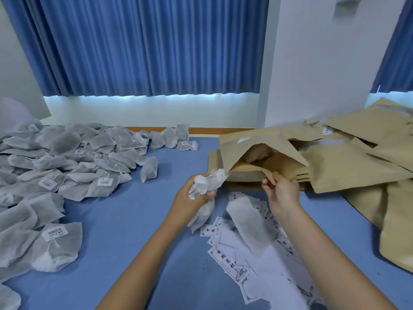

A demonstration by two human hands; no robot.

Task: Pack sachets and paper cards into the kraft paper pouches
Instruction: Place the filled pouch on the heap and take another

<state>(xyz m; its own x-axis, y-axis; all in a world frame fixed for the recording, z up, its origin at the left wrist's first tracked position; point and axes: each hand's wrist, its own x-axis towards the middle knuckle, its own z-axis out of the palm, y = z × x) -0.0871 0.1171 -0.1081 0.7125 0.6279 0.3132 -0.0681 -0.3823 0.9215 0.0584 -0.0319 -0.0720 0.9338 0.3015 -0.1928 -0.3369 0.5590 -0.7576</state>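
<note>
Working over the blue table (134,220), you have the big heap of sachets (55,175) well left of your fingers, the pile of kraft pouches (357,157) beyond and right of them, and the paper cards (234,253) scattered just beneath, with one loose sachet (248,222) lying on top. Your right hand (281,191) pinches the lower lip of the open pouch (263,153), thumb and fingers clamped on the paper. Your left hand (194,198) grips a bundle of sachets (207,184), fingers curled round it, its tip just beside the pouch mouth.
</note>
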